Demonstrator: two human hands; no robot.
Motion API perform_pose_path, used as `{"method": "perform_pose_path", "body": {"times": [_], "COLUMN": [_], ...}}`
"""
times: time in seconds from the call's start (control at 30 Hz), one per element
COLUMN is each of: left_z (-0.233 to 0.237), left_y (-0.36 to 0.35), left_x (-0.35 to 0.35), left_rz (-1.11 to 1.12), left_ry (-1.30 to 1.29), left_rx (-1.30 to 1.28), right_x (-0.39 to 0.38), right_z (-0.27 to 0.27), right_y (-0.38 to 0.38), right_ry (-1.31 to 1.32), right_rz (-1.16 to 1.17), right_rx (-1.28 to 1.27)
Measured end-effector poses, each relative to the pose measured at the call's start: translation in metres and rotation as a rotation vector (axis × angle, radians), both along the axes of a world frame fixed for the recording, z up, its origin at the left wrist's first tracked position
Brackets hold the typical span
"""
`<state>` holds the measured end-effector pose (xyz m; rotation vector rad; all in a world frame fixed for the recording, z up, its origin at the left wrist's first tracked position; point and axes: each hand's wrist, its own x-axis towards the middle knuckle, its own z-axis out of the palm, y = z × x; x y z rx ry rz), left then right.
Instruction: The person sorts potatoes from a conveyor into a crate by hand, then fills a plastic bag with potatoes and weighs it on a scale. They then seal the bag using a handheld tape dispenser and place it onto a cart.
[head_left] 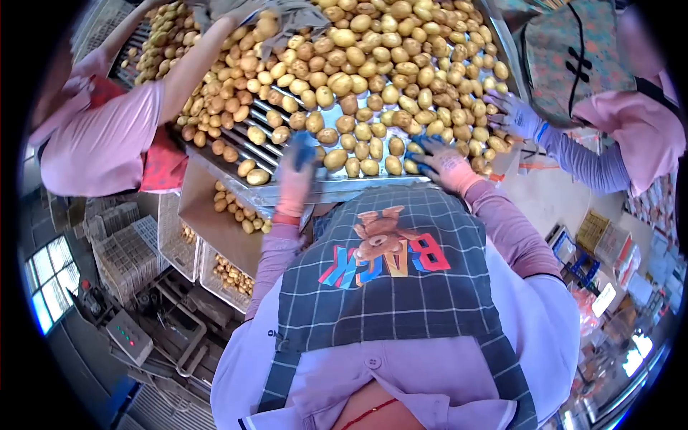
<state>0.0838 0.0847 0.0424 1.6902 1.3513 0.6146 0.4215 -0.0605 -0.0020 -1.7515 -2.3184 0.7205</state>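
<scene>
Small oval yellow-brown produce that looks like potatoes (pixel 401 68) covers a metal sorting table (pixel 333 118) in front of me. My left hand (pixel 299 154), in a pink glove with blue fingers, is at the table's near edge, beside the slatted part. Its fingers are smeared by motion, and a few pieces lie around it. My right hand (pixel 441 161), gloved the same way, is farther right at the near edge. Its blue fingers are spread over the nearest pieces. Between my hands a loose row of produce lies on the bare metal.
On the left, a co-worker's bare arm (pixel 197 68) reaches over the rollers (pixel 240 140) near a grey cloth (pixel 290 21). On the right, another person's gloved hand (pixel 517 115) touches the pile. Below left stand a cardboard-sided bin (pixel 208 201) and white crates (pixel 178 240) holding produce.
</scene>
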Motion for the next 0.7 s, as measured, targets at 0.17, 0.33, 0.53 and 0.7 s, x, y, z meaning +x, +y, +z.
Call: {"method": "perform_pose_path", "body": {"times": [0.17,0.33,0.53,0.7], "left_z": [-0.028,-0.025,-0.035,-0.06], "left_y": [0.033,-0.025,0.068,0.135], "left_x": [-0.05,0.03,-0.055,-0.066], "left_rz": [0.046,-0.298,0.156,0.091], "left_ry": [0.427,0.424,0.188,0.365], "left_rx": [-0.275,-0.104,0.309,0.063], "right_x": [-0.022,-0.05,0.051,0.018], "right_z": [0.008,0.007,0.009,0.033], "right_y": [0.014,0.03,0.042,0.149], "right_ry": [0.025,-0.007,-0.245,0.071], "right_rz": [-0.513,-0.089,-0.163,-0.423], "right_rx": [0.114,0.14,-0.005,0.287]}}
